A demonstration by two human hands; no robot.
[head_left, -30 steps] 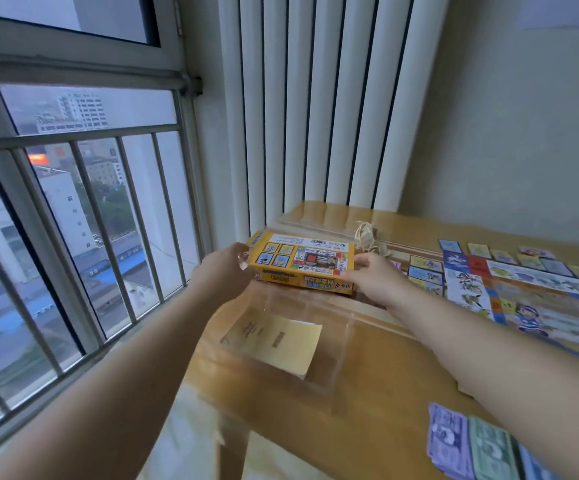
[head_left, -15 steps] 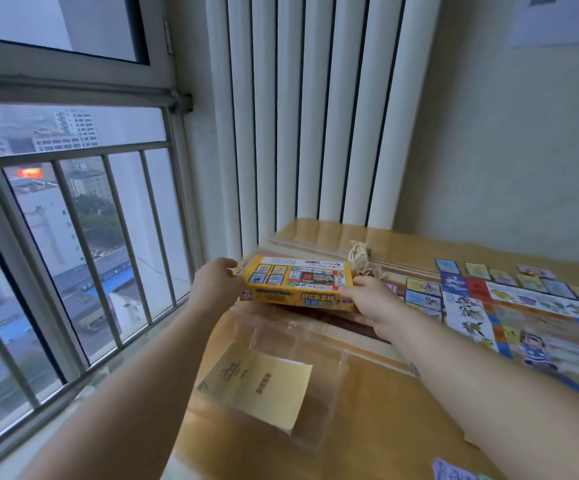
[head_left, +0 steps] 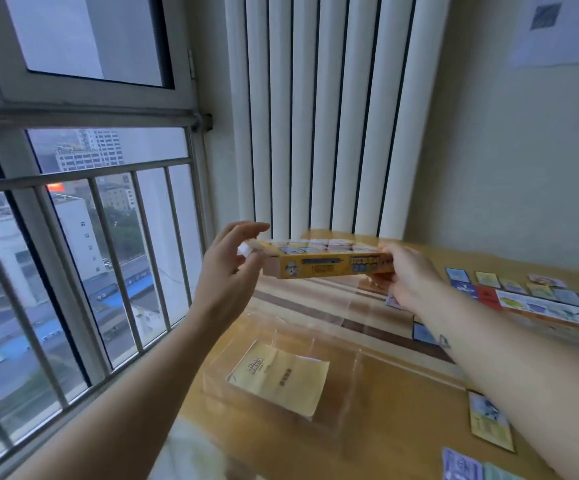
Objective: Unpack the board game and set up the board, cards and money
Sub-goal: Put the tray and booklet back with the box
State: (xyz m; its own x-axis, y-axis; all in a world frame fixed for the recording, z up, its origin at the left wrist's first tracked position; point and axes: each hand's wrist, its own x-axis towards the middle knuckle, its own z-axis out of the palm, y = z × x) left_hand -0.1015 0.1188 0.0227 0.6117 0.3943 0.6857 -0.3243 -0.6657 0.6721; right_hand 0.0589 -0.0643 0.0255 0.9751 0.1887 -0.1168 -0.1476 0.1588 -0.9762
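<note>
Near the middle of the frame, a yellow box [head_left: 329,263] is held level in the air above a wooden table [head_left: 402,445], with one long side turned toward the camera. Its right end is gripped by the right hand [head_left: 409,278], whose fingers are wrapped round that end. The left hand [head_left: 225,271] is held at the box's left end with thumb and fingers loosely stretched out; a white flap on that end is touched by the fingers [head_left: 246,259], and no firm hold is seen there. The two hands are kept apart by the length of the box. Below the box, toward the lower centre, a yellow sheet [head_left: 279,375] is seen lying under or inside a clear plastic tray [head_left: 357,368] on the table. At the right edge, the game board [head_left: 551,308] is laid flat, with a row of cards [head_left: 485,278] set just above it. One more card [head_left: 491,424] is placed at the lower right, and paper money [head_left: 461,465] is cut off by the bottom edge. A barred window [head_left: 73,271] fills the left side, and white vertical slats [head_left: 333,116] are seen at the top centre.
</note>
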